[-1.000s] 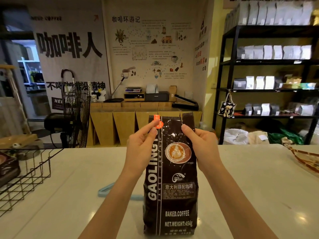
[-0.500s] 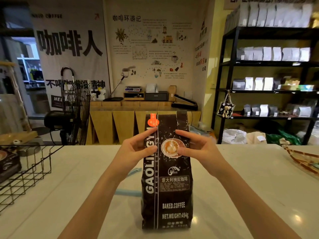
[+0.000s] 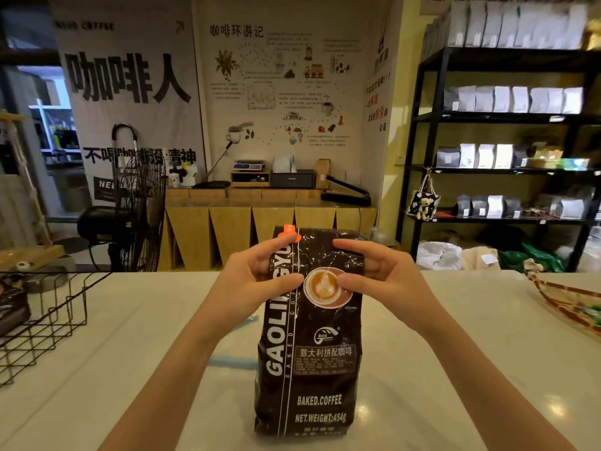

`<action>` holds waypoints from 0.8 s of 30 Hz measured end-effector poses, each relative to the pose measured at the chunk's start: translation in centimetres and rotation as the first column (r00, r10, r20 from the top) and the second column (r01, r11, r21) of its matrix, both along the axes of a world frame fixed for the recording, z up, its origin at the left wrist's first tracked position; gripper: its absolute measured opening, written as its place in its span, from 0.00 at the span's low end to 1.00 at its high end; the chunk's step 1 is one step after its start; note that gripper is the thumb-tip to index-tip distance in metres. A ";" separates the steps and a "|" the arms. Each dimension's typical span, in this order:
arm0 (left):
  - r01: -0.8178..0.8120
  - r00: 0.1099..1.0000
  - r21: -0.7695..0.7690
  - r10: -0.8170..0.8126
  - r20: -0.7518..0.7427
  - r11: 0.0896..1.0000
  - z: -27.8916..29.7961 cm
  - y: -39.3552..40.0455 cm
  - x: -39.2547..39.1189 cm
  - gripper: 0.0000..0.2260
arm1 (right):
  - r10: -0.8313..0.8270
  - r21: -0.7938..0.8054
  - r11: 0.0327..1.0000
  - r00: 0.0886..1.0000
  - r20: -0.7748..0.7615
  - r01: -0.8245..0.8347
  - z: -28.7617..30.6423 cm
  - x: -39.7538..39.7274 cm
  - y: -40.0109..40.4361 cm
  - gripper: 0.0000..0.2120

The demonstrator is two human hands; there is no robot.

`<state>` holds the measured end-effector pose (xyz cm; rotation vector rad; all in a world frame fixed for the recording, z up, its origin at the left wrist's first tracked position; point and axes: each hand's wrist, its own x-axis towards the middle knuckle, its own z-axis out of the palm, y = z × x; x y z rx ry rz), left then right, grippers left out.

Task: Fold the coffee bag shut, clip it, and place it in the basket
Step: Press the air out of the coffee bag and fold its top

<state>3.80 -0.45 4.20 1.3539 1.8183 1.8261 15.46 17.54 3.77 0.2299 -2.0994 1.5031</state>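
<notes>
Coffee bag (image 3: 309,353) beside wire basket (image 3: 48,317)

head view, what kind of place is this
Probably a coffee shop or small roastery's packing room. Black shelves hold rows of sealed pouches, coffee posters cover the back wall, and a scale sits on the far counter. Both hands grip a coffee bag.

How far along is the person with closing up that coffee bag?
Early on. Both hands, left hand and right hand, grip the upper part of the coffee bag, standing upright on the counter, starting the fold. The blue clip lies unused beside it. Clipping and placing it in the wire basket remain.
</notes>
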 end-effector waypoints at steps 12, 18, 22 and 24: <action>-0.069 0.997 -0.032 0.071 0.043 0.997 0.4 -0.5 0.7 0.17 | 0.020 -0.022 1.000 0.998 0.064 -0.018 0.7 0.2 0.4 0.14; -0.129 0.986 0.010 0.127 0.106 0.992 0.5 -0.3 1.0 0.10 | -0.007 -0.037 0.999 0.999 0.048 0.009 0.9 0.4 0.0 0.09; -0.160 0.980 -0.003 0.159 0.116 0.987 0.6 -0.1 1.1 0.05 | -0.023 -0.018 1.000 0.999 0.048 0.024 0.8 0.3 0.1 0.08; -0.188 0.981 -0.028 0.189 0.052 0.982 0.8 -0.2 1.1 0.02 | -0.052 0.012 0.999 0.998 0.035 0.052 0.8 0.3 0.1 0.09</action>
